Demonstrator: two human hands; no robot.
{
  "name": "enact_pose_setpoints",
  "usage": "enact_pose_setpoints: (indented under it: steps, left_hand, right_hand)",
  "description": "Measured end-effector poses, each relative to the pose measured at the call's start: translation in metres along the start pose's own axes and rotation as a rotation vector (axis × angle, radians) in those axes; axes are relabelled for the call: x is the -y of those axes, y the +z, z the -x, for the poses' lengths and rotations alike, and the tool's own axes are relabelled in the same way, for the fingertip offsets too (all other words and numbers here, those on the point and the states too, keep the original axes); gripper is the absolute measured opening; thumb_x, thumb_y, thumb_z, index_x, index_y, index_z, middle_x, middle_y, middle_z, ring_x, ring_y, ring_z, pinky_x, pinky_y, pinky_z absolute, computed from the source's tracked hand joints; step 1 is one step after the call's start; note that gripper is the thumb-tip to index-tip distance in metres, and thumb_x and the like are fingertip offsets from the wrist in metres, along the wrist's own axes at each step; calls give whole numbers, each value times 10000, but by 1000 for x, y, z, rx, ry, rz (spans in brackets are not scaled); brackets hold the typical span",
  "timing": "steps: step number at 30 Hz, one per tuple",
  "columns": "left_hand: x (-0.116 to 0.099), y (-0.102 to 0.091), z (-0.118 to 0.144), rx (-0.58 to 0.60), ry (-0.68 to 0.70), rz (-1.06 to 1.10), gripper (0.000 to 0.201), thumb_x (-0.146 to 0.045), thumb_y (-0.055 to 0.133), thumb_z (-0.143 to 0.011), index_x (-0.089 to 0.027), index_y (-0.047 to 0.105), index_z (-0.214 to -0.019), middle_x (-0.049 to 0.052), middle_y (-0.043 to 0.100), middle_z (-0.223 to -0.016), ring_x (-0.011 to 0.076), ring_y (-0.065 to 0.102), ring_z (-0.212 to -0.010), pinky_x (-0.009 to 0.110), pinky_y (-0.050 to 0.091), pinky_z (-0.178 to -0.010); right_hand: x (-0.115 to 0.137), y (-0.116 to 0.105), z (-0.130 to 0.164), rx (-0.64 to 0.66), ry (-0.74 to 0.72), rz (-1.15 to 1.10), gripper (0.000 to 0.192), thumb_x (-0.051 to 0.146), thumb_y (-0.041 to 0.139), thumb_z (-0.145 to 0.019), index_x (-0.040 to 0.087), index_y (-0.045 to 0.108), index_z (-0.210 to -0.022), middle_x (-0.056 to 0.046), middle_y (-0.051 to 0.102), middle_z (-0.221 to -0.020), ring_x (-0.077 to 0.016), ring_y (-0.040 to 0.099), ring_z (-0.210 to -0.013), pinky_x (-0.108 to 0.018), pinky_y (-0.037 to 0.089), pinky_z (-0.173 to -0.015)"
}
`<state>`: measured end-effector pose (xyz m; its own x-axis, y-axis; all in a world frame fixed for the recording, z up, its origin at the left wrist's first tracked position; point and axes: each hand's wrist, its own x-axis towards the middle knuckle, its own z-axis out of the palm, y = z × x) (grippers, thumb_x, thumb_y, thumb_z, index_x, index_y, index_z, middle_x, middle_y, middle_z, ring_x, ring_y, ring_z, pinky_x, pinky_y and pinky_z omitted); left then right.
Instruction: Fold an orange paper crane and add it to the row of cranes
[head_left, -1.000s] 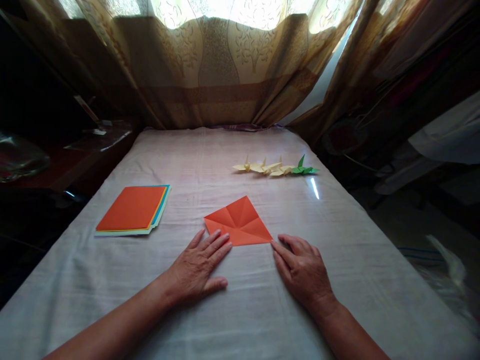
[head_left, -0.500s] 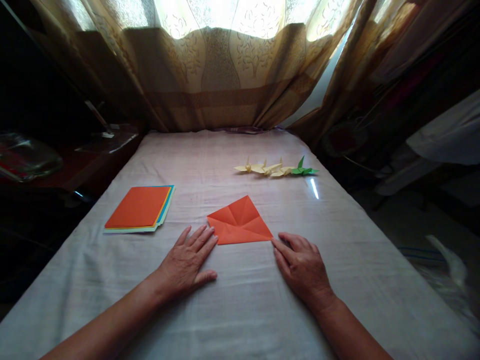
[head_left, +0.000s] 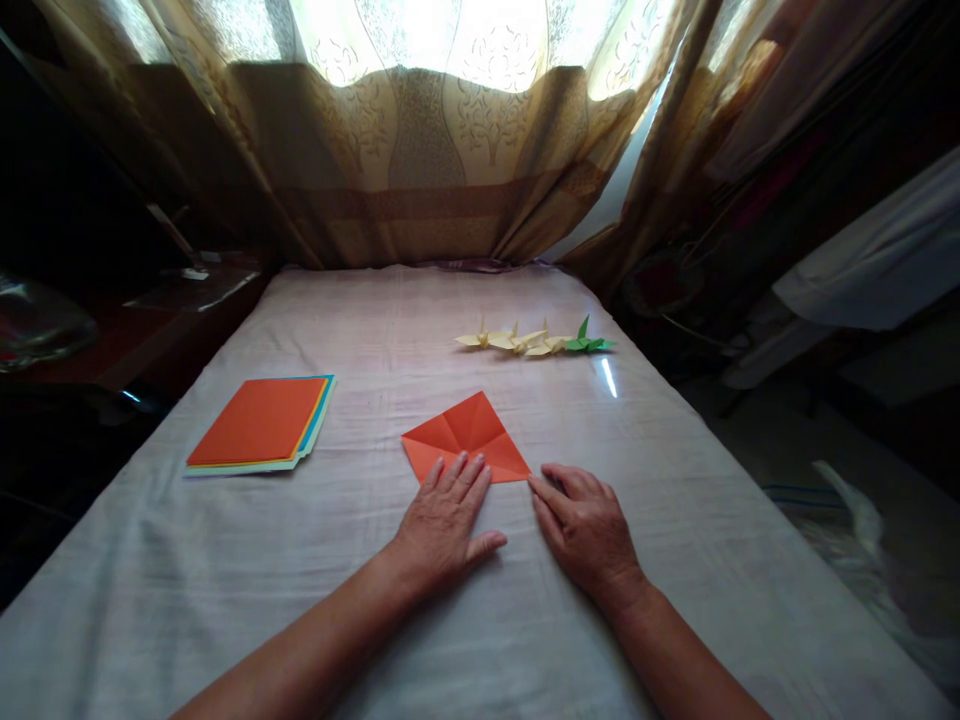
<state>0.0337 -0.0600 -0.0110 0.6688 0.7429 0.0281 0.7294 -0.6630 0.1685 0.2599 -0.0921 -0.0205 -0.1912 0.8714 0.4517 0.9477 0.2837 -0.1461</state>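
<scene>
A creased sheet of orange origami paper point(head_left: 465, 425) lies on the white cloth in front of me, its fold lines meeting near the middle. My left hand point(head_left: 446, 515) is open and flat, with its fingertips resting on the paper's near edge and covering part of it. At the paper's right corner, my right hand point(head_left: 589, 530) has its fingers closed in a pinch on the tip. Further back stands a row of several folded paper cranes, pale yellow ones point(head_left: 514, 341) and a green one point(head_left: 589, 340) at the right end.
To the left sits a stack of coloured paper point(head_left: 255, 422), orange on top. The white cloth point(head_left: 360, 320) covers the table up to the patterned curtain point(head_left: 420, 170). Dark furniture with a clear plastic bag point(head_left: 41, 320) is at far left; white fabric point(head_left: 877, 250) hangs at right.
My left hand has slid to the right along the near edge of the orange paper, onto its lower part. My right hand stays at the corner. The whole view has shifted slightly.
</scene>
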Motion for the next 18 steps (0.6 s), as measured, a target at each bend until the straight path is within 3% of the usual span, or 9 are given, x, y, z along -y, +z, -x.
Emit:
enact_pose_setpoints:
  steps: [5,8,11,13,18]
  left_hand:
    - [18,-1,12,-1,-20,-39,761,-661,370,-929,-152,354,-1494,146,370,-1536,329,330,-1415,508,240,-1148]
    - [24,-4,13,-79,-16,-30,632,-583,414,-953,-201,423,-1457,115,459,-1486,308,394,-1374,490,284,-1127]
    - [25,-13,2,-142,-14,-14,451,-444,494,-959,-208,553,-1339,116,584,-1352,296,506,-1251,470,366,-1063]
    - [24,-22,-7,-146,-3,-24,354,-372,547,-943,-216,607,-1255,108,643,-1228,274,572,-1127,444,415,-1003]
    - [29,-35,-22,-131,112,-160,204,-209,536,-945,-230,655,-1109,70,678,-1025,224,605,-946,436,417,-963]
  right_hand:
    - [1,0,0,-18,3,-55,259,206,513,-909,227,723,-1061,-88,695,-1091,-232,599,-1007,-376,440,-860]
    - [-2,5,-9,-22,8,-186,274,184,488,-911,220,703,-1077,-87,701,-1105,-221,615,-1017,-373,463,-884]
    - [-8,15,-32,49,137,-387,307,139,450,-887,218,688,-1066,-78,721,-1064,-216,642,-991,-374,494,-890]
    - [-12,22,-50,147,199,-485,311,108,442,-853,227,690,-997,-57,738,-986,-211,669,-918,-359,523,-825]
    - [-20,32,-82,247,153,-606,425,17,407,-734,249,673,-971,42,737,-777,-117,667,-620,-223,527,-590]
